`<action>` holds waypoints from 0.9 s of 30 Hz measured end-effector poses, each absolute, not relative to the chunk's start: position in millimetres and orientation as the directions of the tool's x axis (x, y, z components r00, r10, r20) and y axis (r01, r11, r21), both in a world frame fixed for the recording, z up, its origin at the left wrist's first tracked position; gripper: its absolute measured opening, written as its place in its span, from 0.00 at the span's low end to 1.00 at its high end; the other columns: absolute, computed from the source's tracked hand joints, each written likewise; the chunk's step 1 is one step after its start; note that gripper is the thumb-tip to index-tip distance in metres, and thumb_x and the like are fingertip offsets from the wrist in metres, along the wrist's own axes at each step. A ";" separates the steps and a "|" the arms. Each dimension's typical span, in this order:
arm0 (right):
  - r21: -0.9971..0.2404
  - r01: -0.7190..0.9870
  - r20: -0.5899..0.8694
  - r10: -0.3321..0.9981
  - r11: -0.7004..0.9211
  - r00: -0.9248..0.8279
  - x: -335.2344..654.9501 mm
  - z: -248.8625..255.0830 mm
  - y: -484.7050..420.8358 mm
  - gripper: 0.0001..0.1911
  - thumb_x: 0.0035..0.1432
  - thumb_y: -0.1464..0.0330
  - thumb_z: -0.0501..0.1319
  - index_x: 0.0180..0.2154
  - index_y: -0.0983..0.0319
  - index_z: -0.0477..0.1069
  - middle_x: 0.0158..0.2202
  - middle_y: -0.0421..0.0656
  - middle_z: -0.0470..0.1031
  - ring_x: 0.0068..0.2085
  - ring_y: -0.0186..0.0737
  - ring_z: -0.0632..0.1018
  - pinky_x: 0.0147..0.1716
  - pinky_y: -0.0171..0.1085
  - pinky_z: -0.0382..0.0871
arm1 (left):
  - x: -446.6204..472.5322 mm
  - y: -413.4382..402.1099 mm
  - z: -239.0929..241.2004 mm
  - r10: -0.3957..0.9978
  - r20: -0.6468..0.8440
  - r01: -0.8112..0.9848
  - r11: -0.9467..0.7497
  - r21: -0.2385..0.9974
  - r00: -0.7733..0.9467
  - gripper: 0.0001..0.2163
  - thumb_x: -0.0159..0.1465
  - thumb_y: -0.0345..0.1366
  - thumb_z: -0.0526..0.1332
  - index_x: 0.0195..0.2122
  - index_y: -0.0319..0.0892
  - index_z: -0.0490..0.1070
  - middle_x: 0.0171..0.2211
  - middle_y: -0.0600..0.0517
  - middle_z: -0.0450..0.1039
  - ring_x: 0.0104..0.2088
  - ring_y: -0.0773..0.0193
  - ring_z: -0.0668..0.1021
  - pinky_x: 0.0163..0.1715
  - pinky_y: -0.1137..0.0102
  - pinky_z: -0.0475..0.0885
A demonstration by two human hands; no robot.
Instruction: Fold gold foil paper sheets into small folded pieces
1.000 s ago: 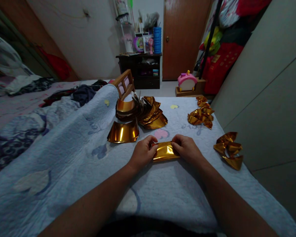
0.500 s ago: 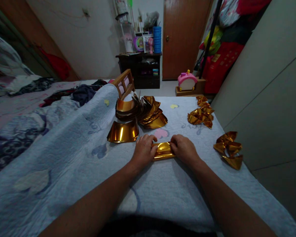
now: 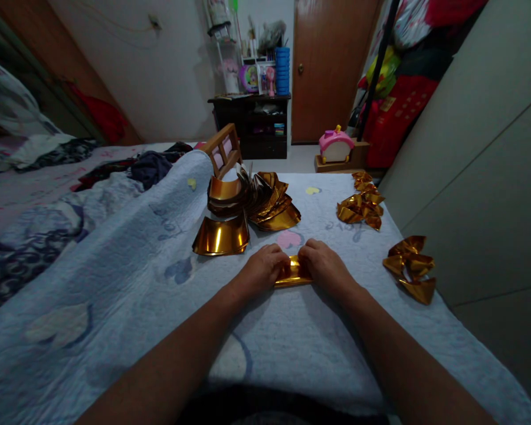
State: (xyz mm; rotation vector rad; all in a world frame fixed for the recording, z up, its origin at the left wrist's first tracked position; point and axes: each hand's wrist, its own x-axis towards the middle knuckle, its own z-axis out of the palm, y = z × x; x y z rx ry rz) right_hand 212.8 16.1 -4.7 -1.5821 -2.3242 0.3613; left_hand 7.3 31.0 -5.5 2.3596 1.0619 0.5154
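A strip of folded gold foil paper (image 3: 294, 273) lies on the bed cover in front of me. My left hand (image 3: 264, 268) pinches its left end, fingers curled over the far edge. At the opposite end my right hand (image 3: 325, 265) grips it the same way, and the fingertips of both hands are partly hidden. Just beyond and left rests a stack of flat gold foil sheets (image 3: 221, 236), with a larger fanned pile of foil sheets (image 3: 272, 203) behind it. Folded gold foil pieces (image 3: 410, 268) sit to the right, and more folded pieces (image 3: 361, 205) lie farther back.
The light blue patterned bed cover (image 3: 137, 319) spreads under everything. A small wooden chair-like frame (image 3: 225, 150) stands behind the foil pile. Beyond the far edge are a pink toy (image 3: 336, 146) and a dark cabinet (image 3: 252, 130). A pale cupboard side (image 3: 482, 177) rises along the right.
My left hand has shifted slightly right, its fingers drawing together over the foil. My right fingers have moved a little inward, so less of the strip shows between the hands.
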 end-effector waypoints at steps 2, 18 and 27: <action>-0.379 0.843 0.100 0.922 0.382 -0.373 213.9 -6.1 17.7 0.09 0.62 0.76 0.58 0.33 0.61 0.76 0.37 0.44 0.74 0.39 0.41 0.72 0.36 0.36 0.60 | 7.0 30.6 -2.5 0.765 0.118 0.577 -0.569 0.586 0.633 0.10 0.66 0.26 0.56 0.35 0.41 0.76 0.37 0.49 0.72 0.42 0.59 0.74 0.44 0.66 0.69; -0.235 0.875 0.112 0.906 0.423 -0.408 210.6 2.7 6.1 0.05 0.63 0.68 0.62 0.39 0.63 0.73 0.42 0.48 0.75 0.42 0.46 0.72 0.43 0.42 0.63 | 3.5 21.1 -3.7 0.755 0.014 0.682 -0.600 0.419 0.656 0.13 0.64 0.41 0.66 0.45 0.42 0.68 0.45 0.48 0.69 0.46 0.55 0.70 0.46 0.62 0.67; -0.168 0.913 0.154 0.924 0.373 -0.349 200.1 2.8 -6.6 0.19 0.58 0.53 0.63 0.41 0.61 0.70 0.42 0.50 0.73 0.43 0.53 0.71 0.40 0.46 0.63 | 2.2 21.2 3.3 0.750 -0.030 0.679 -0.581 0.450 0.661 0.18 0.62 0.44 0.69 0.47 0.44 0.67 0.48 0.47 0.68 0.48 0.53 0.70 0.49 0.60 0.66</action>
